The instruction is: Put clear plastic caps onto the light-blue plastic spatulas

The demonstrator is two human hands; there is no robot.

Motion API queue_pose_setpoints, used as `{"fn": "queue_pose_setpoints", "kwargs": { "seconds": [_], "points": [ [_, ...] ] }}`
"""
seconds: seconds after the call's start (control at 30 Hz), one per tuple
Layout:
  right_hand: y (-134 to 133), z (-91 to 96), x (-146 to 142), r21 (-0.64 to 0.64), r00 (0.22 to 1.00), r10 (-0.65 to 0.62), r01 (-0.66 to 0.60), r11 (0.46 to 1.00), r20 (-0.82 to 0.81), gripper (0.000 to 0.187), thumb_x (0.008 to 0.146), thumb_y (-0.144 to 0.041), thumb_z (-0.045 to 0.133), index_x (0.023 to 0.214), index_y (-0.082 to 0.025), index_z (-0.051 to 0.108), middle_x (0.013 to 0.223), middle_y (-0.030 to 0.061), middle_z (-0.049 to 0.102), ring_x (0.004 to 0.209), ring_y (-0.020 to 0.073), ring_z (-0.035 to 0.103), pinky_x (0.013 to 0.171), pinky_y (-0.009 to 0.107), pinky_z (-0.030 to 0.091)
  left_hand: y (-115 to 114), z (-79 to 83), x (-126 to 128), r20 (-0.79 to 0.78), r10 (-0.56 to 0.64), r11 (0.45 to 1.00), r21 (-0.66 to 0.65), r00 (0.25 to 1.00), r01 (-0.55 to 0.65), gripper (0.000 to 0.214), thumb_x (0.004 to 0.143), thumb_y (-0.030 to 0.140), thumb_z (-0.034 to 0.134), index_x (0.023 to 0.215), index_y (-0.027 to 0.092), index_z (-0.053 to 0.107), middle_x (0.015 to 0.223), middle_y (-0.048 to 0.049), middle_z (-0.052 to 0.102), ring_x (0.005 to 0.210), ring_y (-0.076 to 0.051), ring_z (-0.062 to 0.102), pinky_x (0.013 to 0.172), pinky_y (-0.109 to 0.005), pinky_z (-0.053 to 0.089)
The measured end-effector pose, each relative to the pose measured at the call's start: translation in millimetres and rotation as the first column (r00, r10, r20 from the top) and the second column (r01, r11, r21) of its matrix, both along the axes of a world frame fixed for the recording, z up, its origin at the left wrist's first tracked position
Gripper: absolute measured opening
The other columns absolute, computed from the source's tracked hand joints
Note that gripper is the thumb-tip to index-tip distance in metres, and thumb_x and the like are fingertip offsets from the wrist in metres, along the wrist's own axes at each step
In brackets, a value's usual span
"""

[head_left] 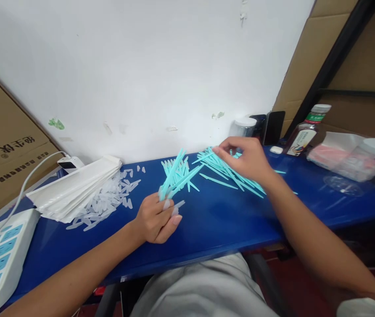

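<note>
My left hand (156, 220) is closed around several slim turquoise plastic sticks (175, 174), which look like eyebrow razors and fan up and away from the fist. Translucent caps (175, 210) show between its fingers. My right hand (245, 158) is over a loose pile of the same turquoise sticks (237, 178), thumb and fingertips pinched on one stick at the pile's left side. Behind the left hand lies a smaller, neater stack of turquoise sticks (183, 166). To the left, a heap of loose translucent caps (108, 200) is spread on the blue table.
White paper sleeves (75, 193) lie beside the caps. A power strip (5, 259) with a white cable takes up the left edge. At the right stand a bottle (308, 130), a lidded jar (244, 127) and a pink package (342, 158). A white wall rises behind the blue table (207, 229).
</note>
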State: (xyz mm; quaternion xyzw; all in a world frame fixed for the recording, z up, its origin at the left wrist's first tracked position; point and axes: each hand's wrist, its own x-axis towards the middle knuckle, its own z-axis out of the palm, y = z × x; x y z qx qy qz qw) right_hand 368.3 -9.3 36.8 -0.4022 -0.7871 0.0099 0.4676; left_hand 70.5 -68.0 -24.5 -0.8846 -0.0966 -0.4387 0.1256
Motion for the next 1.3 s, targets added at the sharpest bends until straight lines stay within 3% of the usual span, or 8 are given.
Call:
{"fn": "queue_pose_setpoints", "kwargs": {
  "seconds": [0.07,0.13,0.27,0.37,0.6,0.97,1.2,1.3],
  "points": [
    [19,-2.0,24,-0.123,0.958,-0.187,0.217,0.968,0.219,0.035,0.096,-0.049,0.066,0.080,-0.018,0.073,0.076,0.0072,0.073,0.070,0.0209,0.064,0.063,0.032,0.042,4,0.9,-4,0.018,0.048,0.999,0.007,0.999,-0.048,0.026,0.091,0.010,0.053,0.068,0.020,0.046,0.062,0.0012,0.047,0.053,-0.015,0.039,0.057,-0.033,0.028],
    [34,-7.6,42,-0.255,0.851,-0.239,0.389,0.885,0.467,0.038,0.092,-0.052,0.067,0.078,-0.017,0.073,0.078,0.0102,0.074,0.070,0.0225,0.064,0.060,0.033,0.039,8,1.5,-6,0.020,0.087,0.996,0.002,0.996,-0.087,0.029,0.092,0.010,0.054,0.066,0.020,0.045,0.060,0.0020,0.044,0.053,-0.014,0.036,0.056,-0.033,0.026],
    [45,-19.1,50,-0.484,0.722,-0.080,0.537,0.691,0.688,0.040,0.084,-0.057,0.075,0.078,-0.018,0.074,0.085,0.0123,0.076,0.073,0.0252,0.067,0.059,0.032,0.039,12,1.0,-8,0.021,0.127,0.992,-0.008,0.992,-0.127,0.033,0.095,0.011,0.052,0.064,0.020,0.044,0.058,0.0032,0.041,0.051,-0.013,0.035,0.055,-0.033,0.025],
    [43,-23.2,44,-0.527,0.694,-0.013,0.559,0.640,0.720,0.036,0.079,-0.054,0.081,0.082,-0.018,0.075,0.090,0.0125,0.076,0.076,0.0261,0.068,0.059,0.032,0.041,12,0.3,-9,0.020,0.140,0.990,-0.016,0.990,-0.139,0.033,0.095,0.011,0.053,0.064,0.020,0.044,0.058,0.0033,0.042,0.051,-0.013,0.035,0.055,-0.033,0.026],
    [46,-26.4,47,-0.452,0.636,-0.074,0.620,0.641,0.768,0.053,0.077,-0.057,0.081,0.110,-0.017,0.075,0.111,0.0168,0.075,0.094,0.0326,0.069,0.064,0.034,0.045,9,-0.2,-9,0.003,0.127,0.992,-0.017,0.992,-0.127,0.033,0.094,0.012,0.054,0.064,0.020,0.045,0.058,0.0035,0.041,0.052,-0.013,0.034,0.054,-0.034,0.025],
    [36,-19.8,38,-0.428,0.607,-0.022,0.585,0.689,0.794,0.024,0.086,-0.031,0.067,0.067,-0.017,0.066,0.074,0.0123,0.068,0.061,0.0219,0.059,0.055,0.032,0.032,9,1.5,-7,-0.001,0.120,0.993,-0.015,0.993,-0.120,0.032,0.093,0.011,0.056,0.064,0.020,0.044,0.058,0.0036,0.040,0.052,-0.013,0.033,0.055,-0.034,0.024],
    [43,-17.1,49,-0.388,0.751,-0.118,0.461,0.798,0.650,0.024,0.092,-0.035,0.061,0.076,-0.018,0.065,0.079,0.0113,0.071,0.069,0.0226,0.063,0.062,0.032,0.037,10,-1.7,-9,-0.013,0.127,0.991,-0.036,0.992,-0.128,0.033,0.093,0.012,0.056,0.064,0.020,0.044,0.058,0.0042,0.040,0.052,-0.013,0.034,0.055,-0.033,0.024],
    [39,-13.4,45,-0.442,0.886,-0.058,0.285,0.851,0.460,0.029,0.098,-0.041,0.056,0.080,-0.019,0.059,0.082,0.0118,0.073,0.075,0.0239,0.067,0.066,0.032,0.042,11,-3.1,-10,-0.027,0.143,0.988,-0.055,0.989,-0.145,0.034,0.094,0.012,0.056,0.064,0.020,0.043,0.058,0.0042,0.040,0.052,-0.013,0.033,0.056,-0.033,0.024]
  ]
}}
